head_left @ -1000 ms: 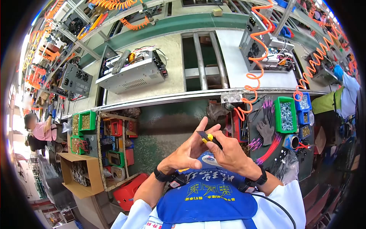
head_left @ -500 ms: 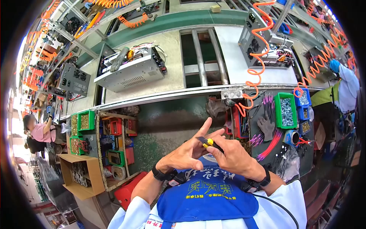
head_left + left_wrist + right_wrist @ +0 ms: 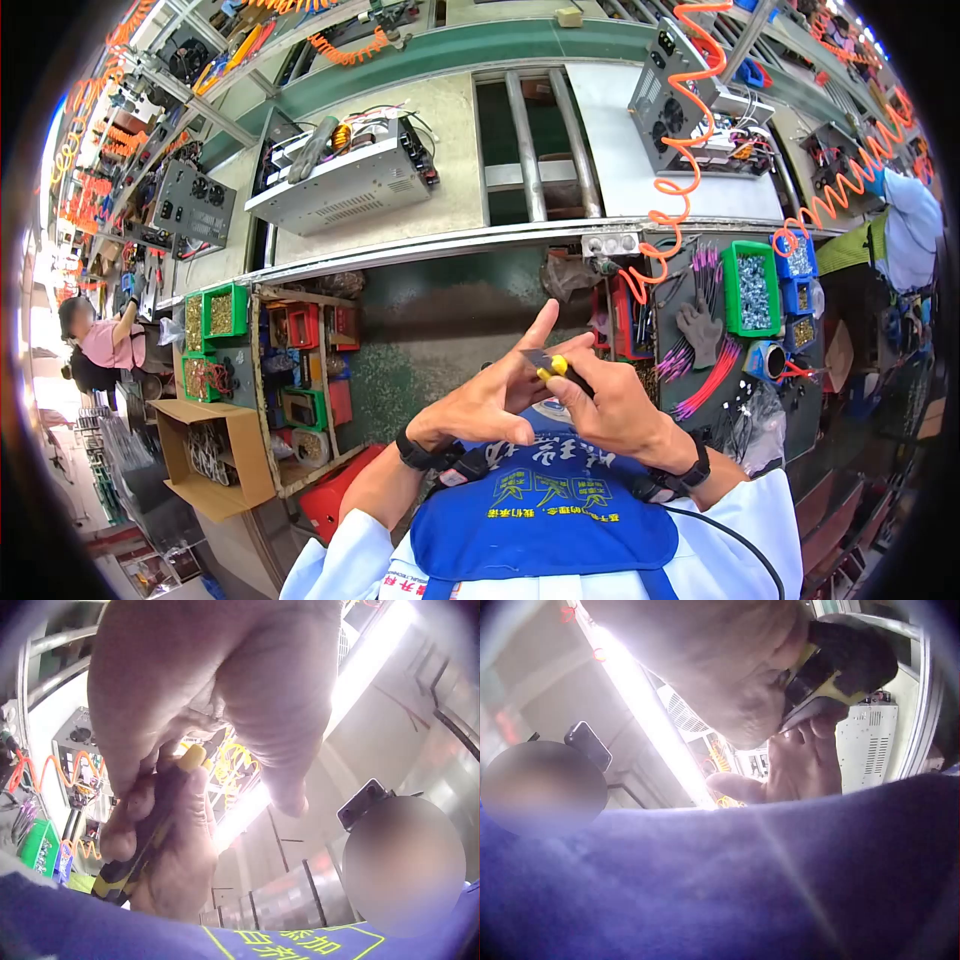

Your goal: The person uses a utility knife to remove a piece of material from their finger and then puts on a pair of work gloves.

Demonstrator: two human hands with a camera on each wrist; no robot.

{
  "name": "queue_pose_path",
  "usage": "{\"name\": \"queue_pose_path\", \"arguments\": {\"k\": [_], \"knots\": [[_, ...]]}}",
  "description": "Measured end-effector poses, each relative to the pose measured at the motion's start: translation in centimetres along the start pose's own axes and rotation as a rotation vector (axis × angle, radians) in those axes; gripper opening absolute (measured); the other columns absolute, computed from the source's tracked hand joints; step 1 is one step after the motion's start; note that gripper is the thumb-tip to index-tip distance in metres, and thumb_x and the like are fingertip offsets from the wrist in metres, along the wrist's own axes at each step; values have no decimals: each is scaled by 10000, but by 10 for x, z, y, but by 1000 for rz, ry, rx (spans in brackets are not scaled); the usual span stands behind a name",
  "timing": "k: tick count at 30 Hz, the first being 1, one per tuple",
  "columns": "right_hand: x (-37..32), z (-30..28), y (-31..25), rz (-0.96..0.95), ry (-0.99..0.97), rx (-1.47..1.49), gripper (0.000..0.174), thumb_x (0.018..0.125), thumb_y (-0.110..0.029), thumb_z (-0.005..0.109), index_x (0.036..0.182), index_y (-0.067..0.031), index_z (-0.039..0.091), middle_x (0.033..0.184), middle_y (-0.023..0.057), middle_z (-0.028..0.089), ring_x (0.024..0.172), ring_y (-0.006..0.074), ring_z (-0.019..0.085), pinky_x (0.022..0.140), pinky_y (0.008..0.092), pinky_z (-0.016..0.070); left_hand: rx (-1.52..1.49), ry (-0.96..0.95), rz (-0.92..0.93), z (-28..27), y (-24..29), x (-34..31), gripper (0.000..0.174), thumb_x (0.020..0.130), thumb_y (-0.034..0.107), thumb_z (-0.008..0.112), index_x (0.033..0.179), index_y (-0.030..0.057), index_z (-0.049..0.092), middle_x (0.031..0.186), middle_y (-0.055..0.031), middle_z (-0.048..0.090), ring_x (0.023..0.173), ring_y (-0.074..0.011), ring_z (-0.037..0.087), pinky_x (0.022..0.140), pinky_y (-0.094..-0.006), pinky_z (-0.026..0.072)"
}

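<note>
Rollers on the long track point(image 3: 527, 140) run across the room, and that track is the biggest thing I can see from here. On the pale board to its left sits a grey metal box point(image 3: 340, 190) with vent slits. Another grey box point(image 3: 668, 100) stands tipped up on the right side. An orange curly hose point(image 3: 683, 150) hangs down in front of that second box. Nearer the person is the dark green bench top point(image 3: 440, 320). On it are a green bin point(image 3: 727, 300) full of shiny screws and a grey glove point(image 3: 697, 335) lying just beside the bin. The person wears a blue apron point(image 3: 545, 510) and holds both hands close together above it, near the chest. The right hand point(image 3: 612, 405) is wrapped round the handle of a small yellow and black tool point(image 3: 553, 366). So the tool is up in the air between the two hands, not on the bench. The left hand point(image 3: 485, 400) is not gripping. Its fingers are mostly straight, the pointer finger sticks up, and the others touch the grey metal tip. To do this part well, I think the right hand should grip the handle tight so the tool cannot twist. The left fingers should touch the tip softly and from the side, because it may be sharp. I cannot tell just what kind of tool it is.
</note>
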State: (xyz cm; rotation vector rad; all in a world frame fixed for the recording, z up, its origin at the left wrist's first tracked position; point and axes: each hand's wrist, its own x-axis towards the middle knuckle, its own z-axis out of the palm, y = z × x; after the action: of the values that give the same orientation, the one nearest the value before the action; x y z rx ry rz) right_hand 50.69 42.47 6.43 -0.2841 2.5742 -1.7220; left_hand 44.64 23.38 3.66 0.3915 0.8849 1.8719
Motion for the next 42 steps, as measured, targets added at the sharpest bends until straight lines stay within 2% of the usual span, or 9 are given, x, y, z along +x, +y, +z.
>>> {"name": "queue_pose_path", "arguments": {"k": [7, 10, 13, 19, 25, 31, 34, 37, 42], "knots": [[-3, 0, 9, -35, -48, -127, 171, 987, -130, 643, 1093, -3, 603, 751, 198, 648, 690, 396, 683, 585, 447, 517, -2, 2, -47, -2, -1, 3, 1553, 572, 545, 959, 1636, 257, -135, 1683, -211, 176, 1543, -341, 247, 1250, -489, 220], [1, -2, 11, -97, -1, -38, 164, 988, -132, 641, 1090, -8, 606, 744, 195, 651, 689, 396, 684, 583, 450, 517, -32, 14, -26, 0, -1, 2, 1552, 568, 544, 963, 1640, 251, -120, 1683, -209, 178, 1544, -341, 246, 1254, -487, 212], [2, -3, 0, -8, 42, -30, 156, 984, -131, 644, 1077, -12, 607, 750, 198, 647, 697, 411, 675, 581, 457, 515, -12, 24, 3, 2, 3, 4, 1546, 571, 552, 962, 1641, 249, -112, 1681, -213, 181, 1546, -339, 241, 1256, -484, 210], [-3, 2, 11, -81, -5, -138, 167, 988, -133, 643, 1099, -14, 608, 734, 170, 650, 687, 387, 683, 577, 444, 515, -27, 20, -38, -1, 0, 6, 1546, 571, 560, 958, 1639, 253, -117, 1677, -214, 191, 1547, -331, 241, 1258, -482, 213], [1, -3, -2, -31, 36, -7, 154, 983, -119, 641, 1084, -13, 594, 753, 186, 651, 681, 399, 680, 575, 447, 518, -14, -10, 11, -1, 0, 2, 1496, 629, 519, 951, 1639, 244, -117, 1673, -222, 202, 1536, -329, 273, 1258, -486, 210], [-7, 3, 5, -73, -36, -148, 173, 988, -116, 638, 1117, -6, 601, 759, 179, 666, 696, 383, 697, 592, 444, 527, 11, -5, -44, 0, 0, -1, 1474, 647, 484, 945, 1637, 261, -124, 1671, -226, 206, 1535, -324, 272, 1257, -483, 215], [-3, -2, -1, -95, 4, -57, 168, 987, -113, 636, 1113, -7, 603, 775, 186, 671, 715, 398, 696, 602, 457, 531, -4, -16, 14, 1, -3, -3, 1467, 660, 487, 940, 1637, 240, -125, 1670, -230, 203, 1534, -326, 275, 1255, -475, 224], [-2, -1, -6, -13, 10, -27, 166, 985, -118, 641, 1100, -5, 599, 813, 205, 673, 747, 432, 684, 613, 469, 532, 13, -5, 30, 3, -1, -4, 1464, 666, 480, 944, 1638, 241, -125, 1670, -233, 202, 1532, -328, 279, 1252, -472, 232], [-6, 2, -3, -32, -39, -115, 178, 990, -120, 637, 1121, -4, 608, 813, 194, 674, 753, 418, 690, 614, 467, 530, -6, 4, -20, 0, -2, -4, 1476, 656, 500, 942, 1636, 252, -134, 1671, -234, 199, 1533, -330, 275, 1251, -469, 234]]}}
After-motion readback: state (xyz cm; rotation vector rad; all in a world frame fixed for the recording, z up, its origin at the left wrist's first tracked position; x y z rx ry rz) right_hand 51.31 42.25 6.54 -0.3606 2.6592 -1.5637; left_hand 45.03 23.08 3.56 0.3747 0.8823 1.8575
